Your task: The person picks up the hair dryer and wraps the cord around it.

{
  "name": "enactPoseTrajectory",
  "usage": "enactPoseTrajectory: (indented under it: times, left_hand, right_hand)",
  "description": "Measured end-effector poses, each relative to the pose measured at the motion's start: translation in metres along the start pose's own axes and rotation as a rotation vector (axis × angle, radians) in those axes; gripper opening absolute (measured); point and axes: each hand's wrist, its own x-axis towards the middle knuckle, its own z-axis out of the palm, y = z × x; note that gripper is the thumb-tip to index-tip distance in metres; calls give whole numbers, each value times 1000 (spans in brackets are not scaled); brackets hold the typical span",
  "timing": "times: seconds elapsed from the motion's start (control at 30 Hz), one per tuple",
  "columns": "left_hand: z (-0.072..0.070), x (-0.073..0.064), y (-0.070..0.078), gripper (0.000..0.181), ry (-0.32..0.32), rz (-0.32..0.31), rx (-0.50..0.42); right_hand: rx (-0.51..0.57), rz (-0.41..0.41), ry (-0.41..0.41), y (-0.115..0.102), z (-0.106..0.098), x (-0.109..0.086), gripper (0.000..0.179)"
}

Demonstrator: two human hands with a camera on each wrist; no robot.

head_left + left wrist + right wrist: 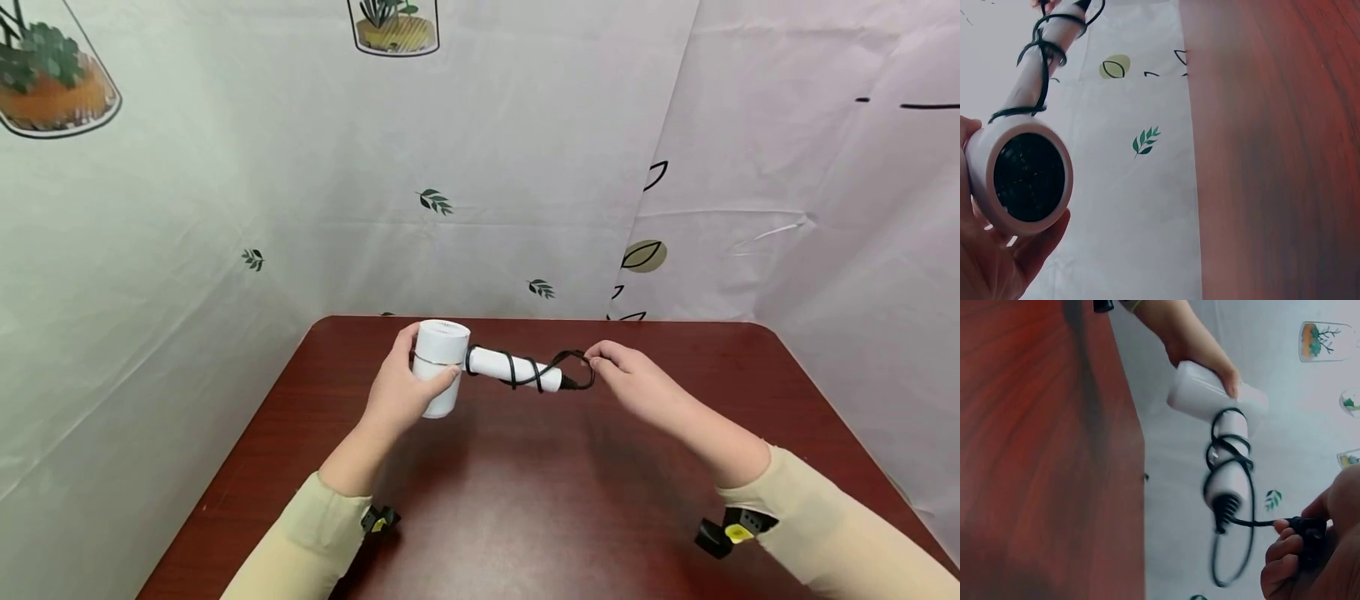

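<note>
A white hair dryer (pixel 442 343) is held up over the table by my left hand (pixel 397 390), whose fingers and thumb wrap round its barrel. Its handle (pixel 493 364) points to the right, with a black cord (pixel 1251 487) wound round it in several loops. The left wrist view shows the dark round grille (pixel 1029 177) at one end of the barrel. My right hand (pixel 637 379) grips the cord's black plug (pixel 1312 534), which is mostly hidden in the head view. A length of cord runs from the plug to the loops beside the handle's end.
Both hands are above a dark red-brown wooden table (pixel 525 483). Behind it hangs a pale cloth (pixel 480 142) printed with leaves and potted plants. Each sleeve carries a black wrist camera, one on the left (pixel 380 519) and one on the right (pixel 735 530).
</note>
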Motion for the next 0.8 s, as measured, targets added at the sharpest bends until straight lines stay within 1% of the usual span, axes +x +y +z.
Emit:
enactPoseTrajectory:
  times: [0.07, 0.2, 0.3, 0.37, 0.47, 0.53, 0.67, 0.8]
  left_hand:
    - [1, 0, 1, 78, 27, 0, -26]
    - [3, 0, 2, 77, 80, 2, -77]
    - [3, 0, 3, 75, 100, -3, -122]
    - [3, -1, 3, 75, 98, -14, -159]
    - [4, -1, 3, 75, 85, -36, -190]
    - [4, 0, 2, 75, 77, -51, -202]
    - [4, 0, 2, 75, 69, -73, -220]
    - [4, -1, 2, 74, 65, -82, -235]
  right_hand:
    - [87, 3, 4, 1, 5, -2, 22]
    - [273, -10, -28, 5, 16, -5, 20]
    - [372, -32, -48, 11, 23, -7, 24]
    - [417, -45, -61, 15, 27, -7, 27]
    - [473, -40, -89, 21, 32, -7, 30]
    - [487, -21, -102, 25, 34, -6, 32]
    - [477, 35, -97, 32, 37, -6, 35]
    - [466, 42, -69, 37, 37, -6, 35]
